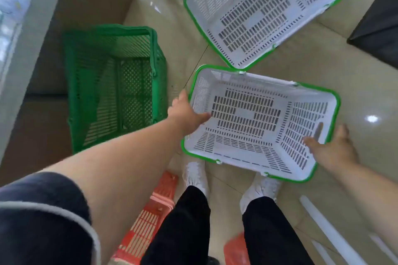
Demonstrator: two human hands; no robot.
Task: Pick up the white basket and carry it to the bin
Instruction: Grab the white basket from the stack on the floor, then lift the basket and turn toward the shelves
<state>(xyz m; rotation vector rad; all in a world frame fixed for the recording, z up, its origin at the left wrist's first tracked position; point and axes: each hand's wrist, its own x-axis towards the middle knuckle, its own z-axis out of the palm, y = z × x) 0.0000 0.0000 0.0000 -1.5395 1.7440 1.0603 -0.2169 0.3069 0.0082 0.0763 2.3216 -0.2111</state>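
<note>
A white slotted basket [254,118] with a green rim lies empty in front of my feet, low over the tiled floor. My left hand [185,112] grips its left end, thumb inside against the wall. At the right end, by the handle slot, my right hand [336,148] grips the rim with the thumb inside. A second, larger white basket [265,6] with a green rim lies on the floor just beyond, its near corner almost touching the held one. No bin can be told apart in this view.
A green basket [114,88] stands to the left beside a wall. Red-orange baskets [148,221] sit behind my legs at the bottom. A dark object [377,26] fills the right edge. White rods [331,232] lie at the lower right.
</note>
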